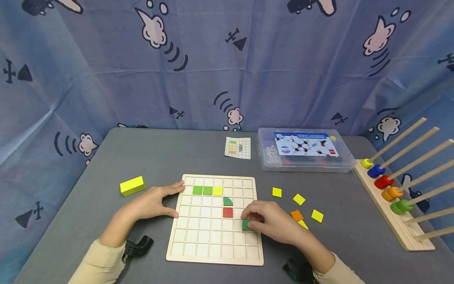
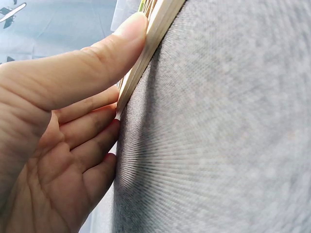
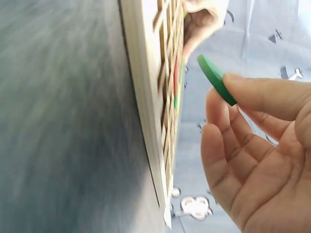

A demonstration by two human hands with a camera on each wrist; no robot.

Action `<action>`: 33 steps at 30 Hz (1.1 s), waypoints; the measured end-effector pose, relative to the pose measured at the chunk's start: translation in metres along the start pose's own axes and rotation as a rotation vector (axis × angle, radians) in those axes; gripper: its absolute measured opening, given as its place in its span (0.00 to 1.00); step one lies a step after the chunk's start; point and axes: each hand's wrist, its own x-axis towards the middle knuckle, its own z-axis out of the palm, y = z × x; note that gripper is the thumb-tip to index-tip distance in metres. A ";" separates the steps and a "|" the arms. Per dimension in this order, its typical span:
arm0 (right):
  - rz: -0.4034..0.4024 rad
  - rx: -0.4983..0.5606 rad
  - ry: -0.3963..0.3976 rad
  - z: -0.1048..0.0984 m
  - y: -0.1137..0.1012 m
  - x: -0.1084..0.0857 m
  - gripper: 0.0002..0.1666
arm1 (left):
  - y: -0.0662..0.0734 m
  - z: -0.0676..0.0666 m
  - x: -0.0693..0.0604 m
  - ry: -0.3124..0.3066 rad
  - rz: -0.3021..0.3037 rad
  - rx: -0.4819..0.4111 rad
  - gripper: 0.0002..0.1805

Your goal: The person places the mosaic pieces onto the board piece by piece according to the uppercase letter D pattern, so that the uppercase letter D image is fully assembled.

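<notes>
A wooden grid board (image 1: 214, 259) lies flat on the table. My left hand (image 1: 155, 203) rests at its left edge, thumb and fingertips touching the rim with the fingers fairly straight. Between thumb and fingers, my right hand (image 1: 274, 222) pinches a thin dark green tile (image 3: 215, 80) above the board's right part; in the right wrist view it is tilted and apart from the grid. On the board sit two light green squares (image 1: 197, 190) and a yellow square (image 1: 217, 191) in a row. Lower down are a green quarter-round tile (image 1: 227, 201) and a red square (image 1: 227, 212).
Right of the board lie several loose yellow tiles (image 1: 317, 215) and an orange tile (image 1: 296, 215). A pattern card (image 1: 244, 153) and a clear plastic box (image 1: 301, 163) are at the back. A wooden peg rack (image 1: 408, 234) stands far right, a yellow block (image 1: 132, 185) left.
</notes>
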 end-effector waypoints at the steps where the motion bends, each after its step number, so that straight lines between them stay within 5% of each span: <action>1: -0.011 0.009 -0.009 0.002 0.000 0.004 0.09 | 0.000 0.000 0.000 0.000 0.000 0.002 0.48; 13: -0.062 0.021 -0.049 0.023 -0.003 0.036 0.07 | 0.001 -0.001 0.001 0.009 0.000 0.003 0.48; 33: -0.062 -0.156 -0.056 0.034 -0.007 0.037 0.14 | 0.001 0.000 -0.001 0.001 -0.012 0.003 0.48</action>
